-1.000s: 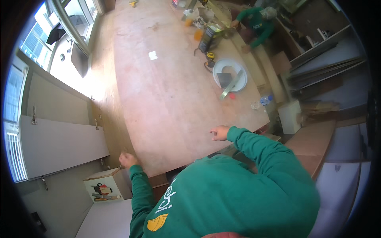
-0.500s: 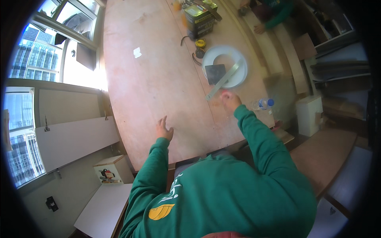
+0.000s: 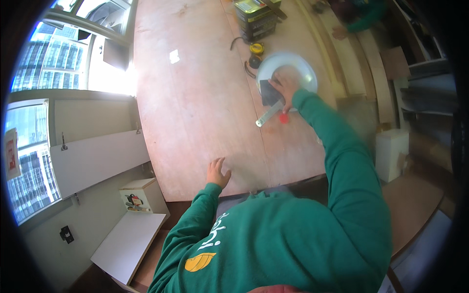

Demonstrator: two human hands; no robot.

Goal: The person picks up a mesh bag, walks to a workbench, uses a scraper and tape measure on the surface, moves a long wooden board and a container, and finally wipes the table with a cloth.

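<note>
On the right of the table, my right hand (image 3: 287, 88) is over a white round dish or ring (image 3: 310, 80). Its fingers are spread across the right side of a dark grey square sheet (image 3: 268, 93); whether they touch or grip it is hard to tell. Under that hand passes a metal ruler (image 3: 266, 117), its near end sticking out past the rim. Close below the thumb lies a small red round thing (image 3: 284, 118), too blurred to name. My left hand (image 3: 218, 173) hovers or rests near the table's front edge, fingers apart, holding nothing.
A yellow-black tape measure (image 3: 256, 48) lies beyond the dish, near a dark square can (image 3: 256, 22). A white scrap (image 3: 174, 56) sits on the wooden table (image 3: 195, 107). Another person's hand (image 3: 339, 33) shows at far right beside long boards. White boxes flank the table.
My right hand has let go of the red thing and moved forward over the dish. The left hand stays near the front edge. The whole view has shifted slightly.
</note>
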